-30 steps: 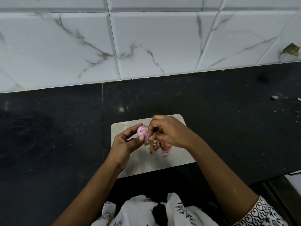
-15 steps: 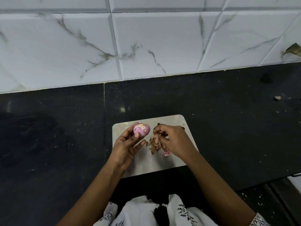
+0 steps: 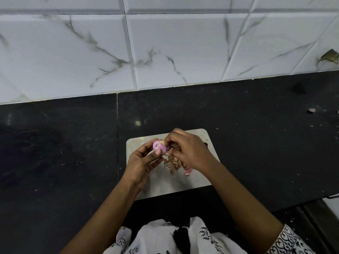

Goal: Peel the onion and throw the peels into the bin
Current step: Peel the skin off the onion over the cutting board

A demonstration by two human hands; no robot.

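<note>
A small pink onion (image 3: pixel 158 146) is held above a pale cutting board (image 3: pixel 183 184); my left hand (image 3: pixel 142 164) grips it between thumb and fingers. My right hand (image 3: pixel 187 150) meets the onion from the right, its fingertips pinching at the onion's skin. A heap of brown and pink peels (image 3: pixel 174 163) lies on the board just below both hands, partly hidden by my right hand. No bin is in view.
The board sits on a black stone counter (image 3: pixel 64 153) against a white marbled tile wall (image 3: pixel 165 48). A small scrap (image 3: pixel 311 110) lies on the counter at far right. A darker edge and a white surface show at the lower right corner.
My right hand, which had dropped to the peel heap half a second ago, has come back up to the onion. The left hand holds the onion in about the same place.
</note>
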